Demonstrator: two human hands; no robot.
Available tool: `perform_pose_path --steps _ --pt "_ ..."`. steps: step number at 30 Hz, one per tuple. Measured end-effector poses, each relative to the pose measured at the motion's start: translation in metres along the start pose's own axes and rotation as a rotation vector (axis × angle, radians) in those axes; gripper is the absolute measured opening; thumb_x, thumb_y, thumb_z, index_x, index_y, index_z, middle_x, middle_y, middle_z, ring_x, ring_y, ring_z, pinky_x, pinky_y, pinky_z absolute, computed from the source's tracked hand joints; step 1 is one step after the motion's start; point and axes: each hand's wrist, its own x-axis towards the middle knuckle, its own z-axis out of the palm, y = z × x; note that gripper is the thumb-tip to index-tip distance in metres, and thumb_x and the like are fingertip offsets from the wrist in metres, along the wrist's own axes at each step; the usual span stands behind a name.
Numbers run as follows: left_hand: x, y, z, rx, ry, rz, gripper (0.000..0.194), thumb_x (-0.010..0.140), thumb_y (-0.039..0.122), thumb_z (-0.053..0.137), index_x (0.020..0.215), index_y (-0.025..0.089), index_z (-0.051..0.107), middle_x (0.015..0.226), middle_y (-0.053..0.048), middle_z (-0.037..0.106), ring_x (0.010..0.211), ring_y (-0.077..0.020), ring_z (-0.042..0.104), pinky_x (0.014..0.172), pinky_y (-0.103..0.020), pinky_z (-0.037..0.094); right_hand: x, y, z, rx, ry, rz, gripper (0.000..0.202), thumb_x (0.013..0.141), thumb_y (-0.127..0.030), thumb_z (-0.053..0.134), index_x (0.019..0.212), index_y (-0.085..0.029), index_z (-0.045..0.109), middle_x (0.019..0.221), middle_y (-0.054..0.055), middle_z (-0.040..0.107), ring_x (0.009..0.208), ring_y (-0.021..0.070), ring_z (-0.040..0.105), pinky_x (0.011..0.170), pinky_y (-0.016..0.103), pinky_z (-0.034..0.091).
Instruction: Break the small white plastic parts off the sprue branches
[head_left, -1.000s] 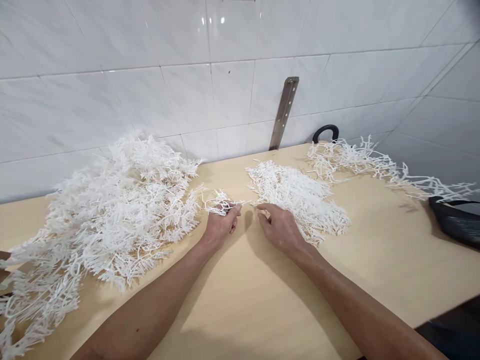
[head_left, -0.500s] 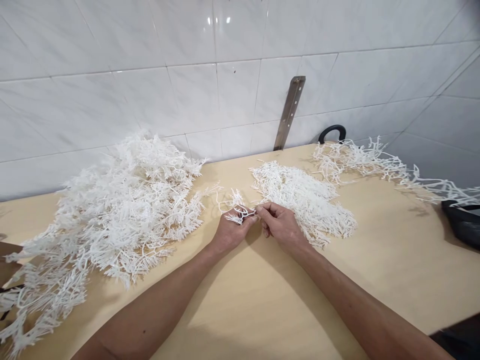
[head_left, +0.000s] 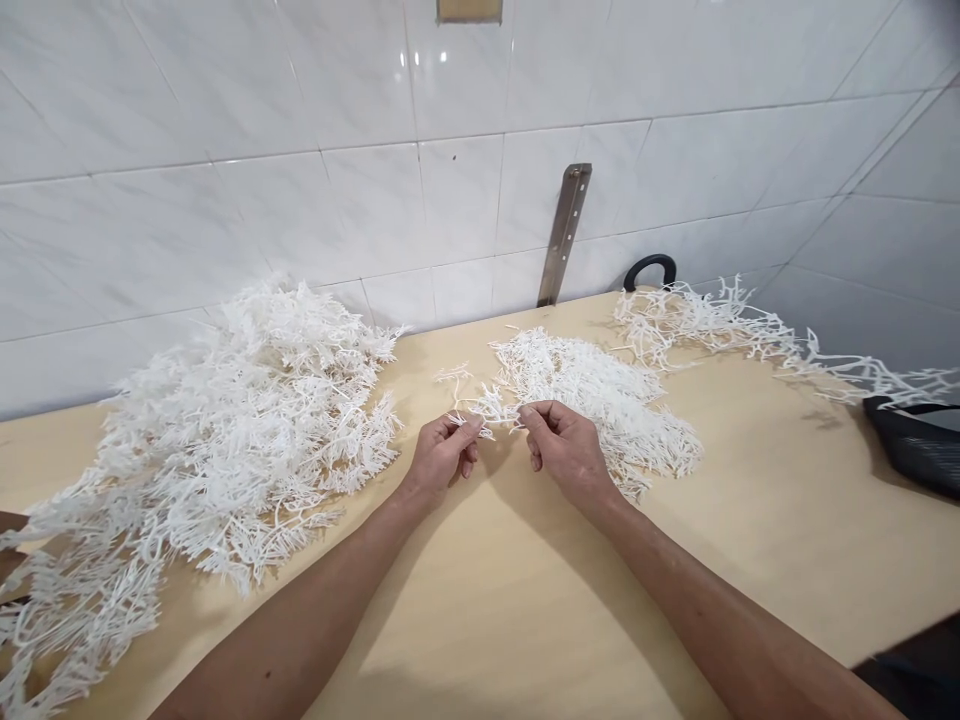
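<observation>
Between my hands is a white branched plastic sprig [head_left: 489,402], thin and many-tipped. My left hand [head_left: 441,455] pinches its left end between thumb and finger. Thumb and forefinger of my right hand [head_left: 564,445] close on the right end. A big fluffy heap of white sprigs [head_left: 255,430] lies to the left of my hands. Just behind and right of my right hand is a flatter pile of small white pieces [head_left: 600,395]. A thin bare stem [head_left: 454,374] shows just beyond my left fingertips; whether it joins the held sprig I cannot tell.
Bare white branching stems [head_left: 712,320] stretch along the table's [head_left: 480,600] back right edge. A black curved handle [head_left: 651,268] rises behind them, and a black container [head_left: 915,445] sits at the right. A metal bracket [head_left: 564,235] stands against the tiled wall [head_left: 360,220].
My left hand has turned and drawn slightly away from the right, so the gap between them is wider and the sprig spans it. The view has shifted a little.
</observation>
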Motion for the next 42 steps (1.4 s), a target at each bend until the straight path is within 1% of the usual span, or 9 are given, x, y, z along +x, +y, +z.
perform_pose_path --steps 6,11,14,16,20,27,34,39,42 --pt "-0.001 0.005 -0.005 -0.006 -0.111 -0.044 0.03 0.074 0.043 0.076 0.079 0.015 0.066 0.051 0.004 0.051 0.043 -0.0066 0.042 0.04 -0.019 0.031 0.002 -0.002 -0.001 0.064 0.025 -0.004 0.036 0.086 -0.054 0.065 0.082 -0.019 0.063 0.048 -0.007 0.049 0.038 0.0093 0.046 0.042 0.023 0.039" --pt "0.002 0.011 -0.01 -0.062 -0.201 -0.1 0.029 0.072 0.041 0.076 0.077 0.014 0.065 0.055 0.001 0.055 0.046 -0.0088 0.047 0.039 -0.02 0.033 0.002 -0.001 -0.003 0.057 0.001 0.0 0.036 0.085 -0.055 0.065 0.08 -0.019 0.062 0.048 -0.006 0.051 0.038 0.0093 0.046 0.042 0.023 0.039" --pt "0.004 0.013 -0.013 -0.153 -0.203 -0.118 0.031 0.075 0.044 0.072 0.076 0.014 0.063 0.06 -0.001 0.057 0.047 -0.0096 0.048 0.037 -0.02 0.032 0.002 0.0 -0.003 0.03 -0.04 -0.007 0.036 0.086 -0.054 0.065 0.081 -0.019 0.063 0.05 -0.006 0.051 0.04 0.0092 0.047 0.043 0.022 0.04" --pt "0.005 0.013 -0.015 -0.158 -0.21 -0.141 0.03 0.074 0.042 0.073 0.074 0.014 0.061 0.059 -0.001 0.057 0.046 -0.009 0.047 0.038 -0.02 0.033 0.002 0.0 -0.002 0.021 -0.061 -0.002 0.036 0.086 -0.055 0.064 0.082 -0.019 0.063 0.05 -0.006 0.052 0.04 0.0092 0.047 0.043 0.022 0.041" --pt "0.004 0.014 -0.015 -0.019 -0.263 -0.173 0.024 0.068 0.032 0.078 0.075 0.014 0.064 0.053 0.002 0.055 0.044 -0.0074 0.046 0.041 -0.019 0.036 0.003 0.002 -0.001 0.034 -0.056 0.023 0.039 0.085 -0.057 0.064 0.082 -0.018 0.062 0.05 -0.005 0.053 0.04 0.0097 0.048 0.043 0.023 0.043" --pt "-0.004 0.019 -0.009 0.279 -0.337 -0.129 0.026 0.073 0.038 0.075 0.075 0.016 0.061 0.053 0.001 0.057 0.043 -0.0085 0.048 0.041 -0.02 0.033 0.002 -0.001 -0.002 0.033 -0.059 0.012 0.039 0.085 -0.057 0.065 0.084 -0.018 0.063 0.055 -0.003 0.058 0.042 0.0102 0.051 0.044 0.023 0.046" --pt "-0.007 0.02 -0.006 0.251 -0.363 -0.106 0.031 0.073 0.041 0.077 0.08 0.015 0.061 0.06 0.0 0.059 0.053 -0.0101 0.051 0.053 -0.023 0.04 0.0 -0.003 0.0 0.056 -0.088 0.012 0.039 0.083 -0.057 0.067 0.086 -0.018 0.064 0.054 -0.004 0.057 0.041 0.01 0.05 0.042 0.023 0.046" --pt "-0.008 0.018 -0.004 0.224 -0.373 -0.092 0.035 0.072 0.043 0.078 0.08 0.013 0.063 0.064 -0.001 0.059 0.054 -0.0087 0.048 0.054 -0.023 0.035 0.0 -0.002 0.002 0.096 -0.086 0.028 0.042 0.08 -0.059 0.069 0.09 -0.018 0.065 0.052 -0.004 0.057 0.041 0.0112 0.051 0.042 0.025 0.046" --pt "-0.007 0.016 -0.004 0.263 -0.388 -0.061 0.036 0.073 0.047 0.076 0.073 0.013 0.063 0.061 0.001 0.055 0.054 -0.0079 0.044 0.053 -0.023 0.032 0.0 -0.002 0.003 0.114 -0.115 0.026 0.042 0.08 -0.058 0.07 0.093 -0.018 0.065 0.051 -0.005 0.056 0.041 0.0114 0.05 0.042 0.025 0.046"
